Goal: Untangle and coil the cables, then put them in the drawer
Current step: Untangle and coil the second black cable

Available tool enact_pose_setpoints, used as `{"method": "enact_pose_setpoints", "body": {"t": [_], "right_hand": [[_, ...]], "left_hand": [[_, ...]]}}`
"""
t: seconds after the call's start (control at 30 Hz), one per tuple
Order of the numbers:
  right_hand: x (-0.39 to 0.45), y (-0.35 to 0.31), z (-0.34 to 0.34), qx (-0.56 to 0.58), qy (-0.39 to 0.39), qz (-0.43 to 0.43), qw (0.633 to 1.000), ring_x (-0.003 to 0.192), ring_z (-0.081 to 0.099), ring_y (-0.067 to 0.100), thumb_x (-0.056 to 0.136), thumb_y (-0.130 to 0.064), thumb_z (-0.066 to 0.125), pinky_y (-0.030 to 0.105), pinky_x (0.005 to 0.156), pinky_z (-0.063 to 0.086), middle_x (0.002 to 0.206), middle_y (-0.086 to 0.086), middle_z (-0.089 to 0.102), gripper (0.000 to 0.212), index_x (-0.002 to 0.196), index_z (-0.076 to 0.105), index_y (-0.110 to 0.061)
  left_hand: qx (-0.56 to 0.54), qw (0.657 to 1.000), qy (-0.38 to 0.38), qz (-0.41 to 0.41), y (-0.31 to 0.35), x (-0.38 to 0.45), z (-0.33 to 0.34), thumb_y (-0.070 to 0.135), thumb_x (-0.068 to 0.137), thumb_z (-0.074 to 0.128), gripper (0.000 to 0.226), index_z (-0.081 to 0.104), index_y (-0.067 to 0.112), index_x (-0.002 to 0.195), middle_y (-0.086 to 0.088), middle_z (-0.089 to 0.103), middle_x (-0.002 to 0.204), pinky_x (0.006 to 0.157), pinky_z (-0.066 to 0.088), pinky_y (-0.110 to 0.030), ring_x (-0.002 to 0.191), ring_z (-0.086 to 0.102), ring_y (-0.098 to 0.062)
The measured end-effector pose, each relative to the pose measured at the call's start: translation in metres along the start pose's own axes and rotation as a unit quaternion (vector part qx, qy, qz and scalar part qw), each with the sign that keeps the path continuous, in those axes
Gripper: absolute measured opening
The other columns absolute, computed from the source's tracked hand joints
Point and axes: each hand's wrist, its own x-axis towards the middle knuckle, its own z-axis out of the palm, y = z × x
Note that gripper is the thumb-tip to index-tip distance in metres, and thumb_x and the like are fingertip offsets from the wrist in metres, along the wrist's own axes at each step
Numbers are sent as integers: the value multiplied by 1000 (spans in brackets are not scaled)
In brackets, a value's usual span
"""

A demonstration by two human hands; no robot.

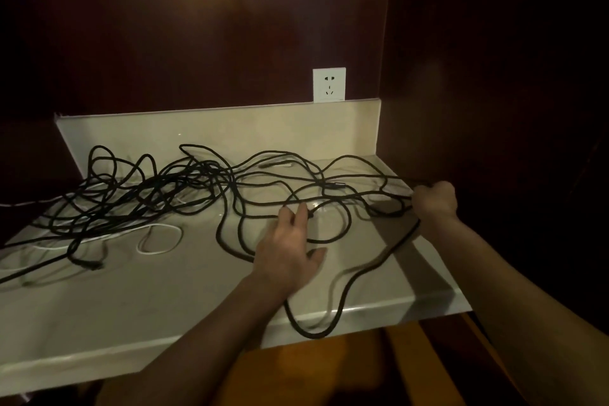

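Pale table (131,313) carries tangled black cables (138,198); right hand (435,201) grips strands at its right edge, left hand (291,247) fingers spread.

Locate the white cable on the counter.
The white cable lies on the counter's left half, its loop in front of the black cable tangle, left of the left hand.

One head-worn camera is looking forward and down, close over the counter (164,300), facing the wall socket (329,85) behind it. The counter's front edge is lying nearest, with both forearms entering from below.
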Motion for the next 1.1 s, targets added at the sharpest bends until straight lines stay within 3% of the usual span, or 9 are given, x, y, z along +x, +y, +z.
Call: {"method": "enact_pose_setpoints", "body": {"t": [0.23, 0.47, 0.53, 0.6, 0.67, 0.73, 0.8, 0.87, 1.1], "right_hand": [[-38, 5, -34, -100, -18, -205, 973, 109, 59, 31, 97, -25, 55, 43, 94, 48, 115, 13, 63, 32, 123, 59, -8], [-65, 0, -55, 140, 119, -300, 936, 92, 61, 23, 100, -22, 44, 45, 80, 53, 110, 8, 60, 19, 116, 55, -27], [-68, 5, -58, 80, 83, -262, 958, 96, 62, 27, 100, -26, 45, 51, 84, 52, 112, 11, 61, 23, 122, 53, -23], [-70, 6, -64, -125, -12, -207, 970, 106, 60, 33, 102, -38, 44, 48, 88, 49, 118, 13, 62, 34, 127, 50, -17], [-73, 2, -68, -404, -54, -211, 888, 115, 55, 37, 100, -49, 39, 45, 92, 44, 126, 11, 56, 43, 128, 50, -19], [-73, -6, -68, -522, -10, -269, 809, 120, 46, 38, 98, -51, 42, 46, 96, 39, 131, 10, 48, 44, 127, 51, -20], [-64, -20, -61, -517, 10, -335, 788, 121, 41, 36, 96, -49, 48, 44, 96, 38, 132, 10, 44, 44, 128, 51, -19], [-44, -37, -46, -447, -61, -355, 819, 124, 41, 34, 98, -40, 51, 44, 98, 40, 136, 12, 43, 46, 137, 46, -16], [42, -45, 26, -456, -204, -244, 831, 126, 46, 38, 97, -27, 48, 48, 105, 43, 139, 16, 45, 44, 138, 45, -11]], "left_hand": [[-57, 996, 65, -18, -6, 5, -1, 22, 99, 51, 50, 40, 20, 147, -8, 57, 130, 95, 47, -39, 115, 56, -25], [-49, 997, 48, -46, -12, 4, -6, 22, 101, 47, 47, 41, 20, 148, -9, 55, 134, 98, 47, -40, 118, 55, -26], [-41, 997, 41, -51, -11, 4, -6, 21, 101, 46, 49, 39, 19, 149, -10, 54, 135, 98, 47, -41, 119, 55, -27], [-37, 997, 35, -51, -10, 3, -7, 19, 101, 45, 49, 39, 19, 150, -10, 54, 135, 98, 47, -41, 120, 55, -29], [-41, 997, 39, -50, -10, 2, -8, 18, 100, 45, 48, 41, 18, 148, -11, 55, 133, 96, 46, -41, 119, 55, -29], [-46, 997, 46, -48, -10, 1, -8, 18, 101, 46, 46, 43, 17, 147, -11, 56, 131, 94, 46, -40, 116, 56, -28], [-54, 996, 51, -48, -10, 0, -8, 19, 102, 45, 45, 43, 18, 147, -10, 56, 131, 92, 45, -37, 115, 55, -26], [-58, 996, 51, -42, -10, -1, -8, 21, 103, 45, 44, 42, 18, 147, -8, 56, 130, 90, 45, -34, 114, 55, -24], [-43, 997, 45, -41, -6, 4, -10, 21, 102, 44, 42, 45, 20, 145, -9, 57, 130, 93, 45, -37, 115, 57, -25]]}}
